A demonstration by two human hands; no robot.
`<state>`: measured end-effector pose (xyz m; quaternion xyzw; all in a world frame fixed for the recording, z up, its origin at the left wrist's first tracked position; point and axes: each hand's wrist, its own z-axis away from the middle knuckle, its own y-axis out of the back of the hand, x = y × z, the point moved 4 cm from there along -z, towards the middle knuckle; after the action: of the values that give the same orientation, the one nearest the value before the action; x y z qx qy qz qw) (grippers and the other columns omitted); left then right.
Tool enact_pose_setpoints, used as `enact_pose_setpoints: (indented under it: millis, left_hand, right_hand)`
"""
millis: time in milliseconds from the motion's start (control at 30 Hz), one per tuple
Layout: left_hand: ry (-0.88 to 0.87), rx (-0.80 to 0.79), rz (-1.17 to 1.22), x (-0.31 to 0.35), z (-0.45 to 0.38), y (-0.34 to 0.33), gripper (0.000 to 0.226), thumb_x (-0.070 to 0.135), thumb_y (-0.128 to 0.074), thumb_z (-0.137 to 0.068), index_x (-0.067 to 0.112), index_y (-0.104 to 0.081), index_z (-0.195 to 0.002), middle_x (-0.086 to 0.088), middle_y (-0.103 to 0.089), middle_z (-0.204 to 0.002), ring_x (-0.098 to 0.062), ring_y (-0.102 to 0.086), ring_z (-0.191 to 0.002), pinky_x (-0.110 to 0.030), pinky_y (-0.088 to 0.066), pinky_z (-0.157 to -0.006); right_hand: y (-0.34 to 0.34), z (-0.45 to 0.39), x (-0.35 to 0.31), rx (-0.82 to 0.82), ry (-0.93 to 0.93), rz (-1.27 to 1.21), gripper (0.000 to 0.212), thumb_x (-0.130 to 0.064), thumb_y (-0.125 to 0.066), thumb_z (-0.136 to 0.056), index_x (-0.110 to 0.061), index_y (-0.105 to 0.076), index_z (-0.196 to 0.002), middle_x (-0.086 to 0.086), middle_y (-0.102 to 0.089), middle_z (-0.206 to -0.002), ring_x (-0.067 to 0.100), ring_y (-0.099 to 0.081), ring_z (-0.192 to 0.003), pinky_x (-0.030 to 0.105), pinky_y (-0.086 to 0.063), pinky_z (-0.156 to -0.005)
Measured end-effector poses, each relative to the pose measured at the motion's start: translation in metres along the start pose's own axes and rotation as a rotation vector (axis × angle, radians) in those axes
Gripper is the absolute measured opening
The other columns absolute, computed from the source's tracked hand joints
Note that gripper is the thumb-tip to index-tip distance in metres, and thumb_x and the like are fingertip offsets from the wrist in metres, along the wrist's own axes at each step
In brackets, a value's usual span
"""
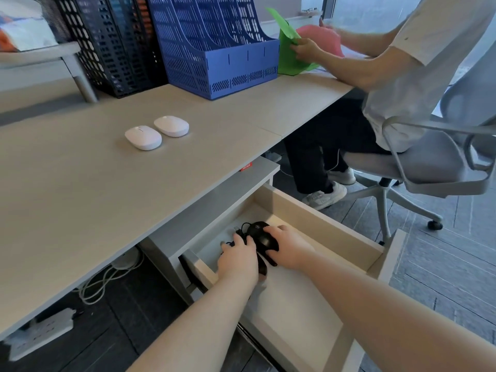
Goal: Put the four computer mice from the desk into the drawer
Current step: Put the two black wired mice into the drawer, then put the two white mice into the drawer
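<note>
Floor, far left: a white power strip (40, 335) lies under the surface, with pale cables (99, 280) looped nearby.
Back of surface: black mesh file racks (107, 41) stand beside a blue file rack (214, 47), touching or nearly so.
Surface: the pale wood-grain surface (80, 197) carries 2 white mice, the nearer white mouse (143, 137) and the farther white mouse (171, 126), side by side and just apart, well away from the drawer.
Drawer: the open drawer (322, 229) sits pulled out below the surface edge, its pale floor bare toward the front.
Left hand: the left hand (237, 260) is inside the drawer, palm down, fingers curled over a dark corded mouse (261, 267) that is mostly hidden; the grip looks pressed onto it, though the view is too blocked to be sure.
Right hand: the right hand (288, 247) is inside the drawer, its grip wrapped around the black mouse (261, 234), which rests near the drawer's back wall with a black cable (243, 229) bunched beside it.
Right side: a seated person (418, 68) in a light shirt, on a grey office chair (440, 162), handles a green folder (288, 47) and a pink folder (320, 37) at the far end of the surface.
</note>
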<state>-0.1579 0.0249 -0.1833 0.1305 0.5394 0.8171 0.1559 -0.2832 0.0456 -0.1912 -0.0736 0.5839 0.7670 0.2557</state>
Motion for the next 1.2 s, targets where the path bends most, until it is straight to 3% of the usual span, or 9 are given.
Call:
enact_pose_setpoints:
  millis: [133, 267, 400, 500, 633, 767, 1000, 1200]
  left_hand:
    - [-0.045, 0.124, 0.017, -0.005, 0.013, 0.027, 0.044, 0.021, -0.062, -0.088, 0.01, -0.045, -0.127, -0.012, -0.045, -0.131, -0.031, -0.048, -0.118, -0.037, -0.046, -0.088]
    - [-0.124, 0.234, -0.034, -0.006, 0.04, 0.063, 0.022, 0.012, -0.054, -0.091, 0.01, -0.057, -0.112, -0.01, -0.057, -0.115, -0.03, -0.059, -0.105, -0.036, -0.043, -0.072]
    - [-0.172, 0.37, -0.034, -0.009, 0.067, 0.108, 0.018, 0.004, -0.048, -0.089, 0.009, -0.059, -0.103, -0.011, -0.062, -0.106, -0.032, -0.062, -0.096, -0.036, -0.042, -0.067]
    - [-0.194, 0.501, 0.04, -0.023, 0.08, 0.144, 0.014, 0.015, -0.047, -0.093, 0.009, -0.057, -0.101, -0.012, -0.061, -0.108, -0.034, -0.06, -0.099, -0.038, -0.042, -0.07]
    - [-0.119, 0.619, 0.201, -0.053, 0.082, 0.176, 0.014, 0.022, -0.042, -0.094, 0.015, -0.044, -0.083, -0.011, -0.058, -0.105, -0.032, -0.058, -0.096, -0.035, -0.038, -0.067]
    - [-0.018, 0.639, 0.193, -0.085, 0.069, 0.181, 0.019, 0.027, -0.044, -0.094, 0.011, -0.053, -0.099, -0.009, -0.051, -0.113, -0.029, -0.049, -0.109, -0.038, -0.041, -0.073]
    - [0.083, 0.685, 0.185, -0.136, 0.028, 0.174, 0.047, 0.04, -0.046, -0.092, 0.015, -0.043, -0.132, -0.011, -0.039, -0.139, -0.03, -0.033, -0.132, -0.04, -0.038, -0.098]
    - [0.123, 0.619, 0.377, -0.18, -0.025, 0.174, 0.069, 0.047, -0.046, -0.091, 0.012, -0.026, -0.147, -0.014, -0.027, -0.153, -0.029, -0.025, -0.141, -0.037, -0.024, -0.113]
  right_hand:
    - [0.023, 0.011, -0.014, 0.041, 0.006, 0.04, 0.047, -0.032, -0.049, -0.093, -0.023, -0.045, -0.139, 0.006, -0.054, -0.132, 0.027, -0.054, -0.121, 0.035, -0.047, -0.096]
    - [0.053, 0.029, -0.039, 0.093, 0.048, 0.075, 0.032, -0.034, -0.047, -0.095, -0.018, -0.061, -0.12, 0.004, -0.064, -0.119, 0.025, -0.059, -0.112, 0.035, -0.051, -0.092]
    - [0.092, 0.043, -0.069, 0.273, 0.11, 0.049, 0.031, -0.033, -0.044, -0.095, -0.016, -0.066, -0.109, 0.004, -0.07, -0.105, 0.025, -0.064, -0.097, 0.037, -0.055, -0.083]
    - [0.119, 0.051, -0.096, 0.433, 0.148, 0.043, 0.034, -0.038, -0.045, -0.095, -0.011, -0.066, -0.094, 0.003, -0.068, -0.087, 0.024, -0.063, -0.082, 0.032, -0.052, -0.068]
    - [0.138, 0.052, -0.138, 0.566, 0.274, 0.05, 0.036, -0.042, -0.044, -0.096, -0.014, -0.066, -0.099, 0.003, -0.069, -0.099, 0.024, -0.064, -0.091, 0.035, -0.054, -0.073]
    - [0.136, 0.035, -0.17, 0.516, 0.323, 0.072, 0.039, -0.04, -0.044, -0.097, -0.018, -0.056, -0.126, 0.001, -0.061, -0.124, 0.024, -0.058, -0.112, 0.033, -0.047, -0.081]
    - [0.118, -0.025, -0.188, 0.315, 0.265, 0.045, 0.056, -0.043, -0.048, -0.093, -0.022, -0.036, -0.143, 0.001, -0.041, -0.149, 0.025, -0.042, -0.134, 0.042, -0.044, -0.104]
    - [0.117, -0.064, -0.199, 0.386, 0.199, 0.102, 0.063, -0.053, -0.041, -0.092, -0.021, -0.031, -0.146, 0.005, -0.042, -0.148, 0.028, -0.044, -0.133, 0.041, -0.035, -0.109]
